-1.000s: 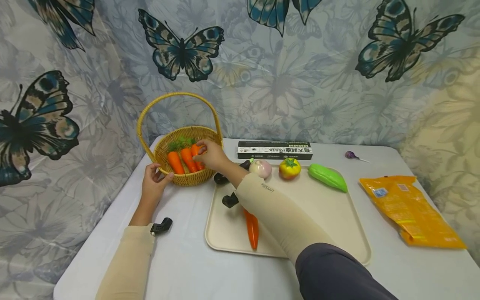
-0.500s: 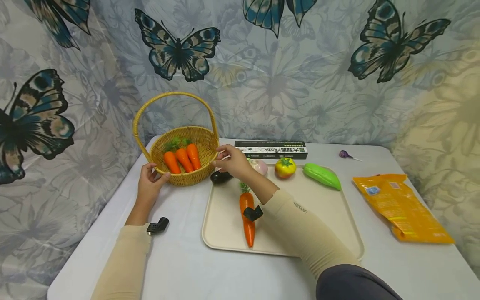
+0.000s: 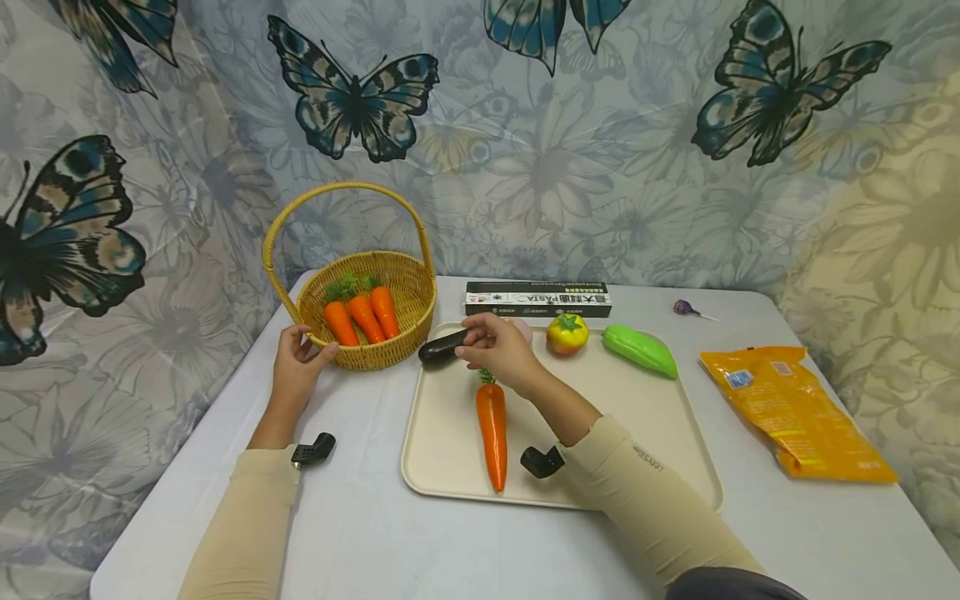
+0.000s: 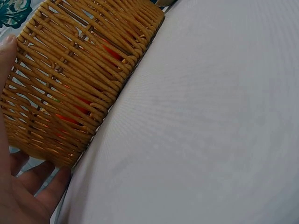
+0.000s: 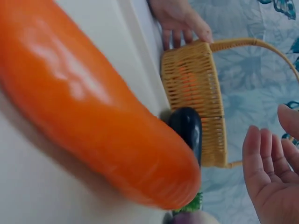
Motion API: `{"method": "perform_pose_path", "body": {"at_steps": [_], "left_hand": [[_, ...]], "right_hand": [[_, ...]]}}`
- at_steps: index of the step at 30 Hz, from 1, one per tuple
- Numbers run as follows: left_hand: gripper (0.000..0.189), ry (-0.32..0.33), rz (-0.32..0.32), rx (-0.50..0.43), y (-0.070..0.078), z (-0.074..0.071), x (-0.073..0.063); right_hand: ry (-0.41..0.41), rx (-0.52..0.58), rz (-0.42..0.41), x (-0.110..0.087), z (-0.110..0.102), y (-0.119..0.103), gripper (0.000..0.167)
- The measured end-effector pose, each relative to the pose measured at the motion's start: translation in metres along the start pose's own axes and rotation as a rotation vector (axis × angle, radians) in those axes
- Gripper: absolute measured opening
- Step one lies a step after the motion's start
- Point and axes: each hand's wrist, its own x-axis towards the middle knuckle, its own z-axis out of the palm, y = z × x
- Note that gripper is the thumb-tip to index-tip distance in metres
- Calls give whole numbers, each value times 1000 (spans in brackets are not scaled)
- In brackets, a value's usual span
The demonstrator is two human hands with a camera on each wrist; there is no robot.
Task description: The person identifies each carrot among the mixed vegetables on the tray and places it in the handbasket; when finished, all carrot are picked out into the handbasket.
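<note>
My left hand [image 3: 295, 375] grips the near left side of a wicker basket [image 3: 375, 358], thumb and fingers about its wall. Three orange carrots [image 3: 386, 313] with green tops lie inside the basket. My right hand [image 3: 510, 357] hovers over the back left of a beige tray [image 3: 600, 433], holding nothing; its fingers [image 5: 252, 154] are loosely bent in the right wrist view. Just beside its fingertips lies a dark eggplant [image 3: 438, 350] at the tray's back left corner. Below the hand, another carrot [image 3: 492, 433] lies on the tray. A pinkish onion [image 3: 522, 327] is mostly hidden behind the hand.
A yellow-red tomato [image 3: 567, 335] and a long green vegetable [image 3: 640, 350] lie along the tray's back. Behind stands a black-and-white pasta box [image 3: 537, 300]. To the right are a purple ball on a stick [image 3: 683, 307] and an orange bag [image 3: 798, 412].
My right hand has left the carrots in the basket and moved right, past the rim, to above the tray near the eggplant. The left hand stays on the basket.
</note>
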Motion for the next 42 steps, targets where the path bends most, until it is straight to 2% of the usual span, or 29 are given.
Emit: {"method": "perform_pose_path", "body": {"at_steps": [4, 10, 18, 26, 31, 35, 38, 42], "left_hand": [[64, 7, -5, -18, -4, 1, 2], [63, 18, -30, -24, -18, -3, 9], [64, 15, -18, -5, -2, -1, -1], [63, 7, -4, 6, 1, 0, -1], [62, 8, -20, 17, 1, 0, -1], [63, 13, -22, 19, 2, -1, -1], [64, 19, -28, 19, -1, -2, 1], [65, 22, -50, 1, -15, -3, 7]], "right_hand": [[5, -11, 16, -17, -7, 5, 40], [14, -24, 22, -36, -15, 12, 45], [41, 17, 75, -56, -21, 17, 49], [55, -35, 168, -68, -25, 34, 53], [32, -65, 220, -74, -22, 39, 54], [9, -119, 231, -78, -17, 40, 55], [9, -162, 233, -79, -14, 41, 56], [16, -193, 260, -79, -12, 42, 60]]}}
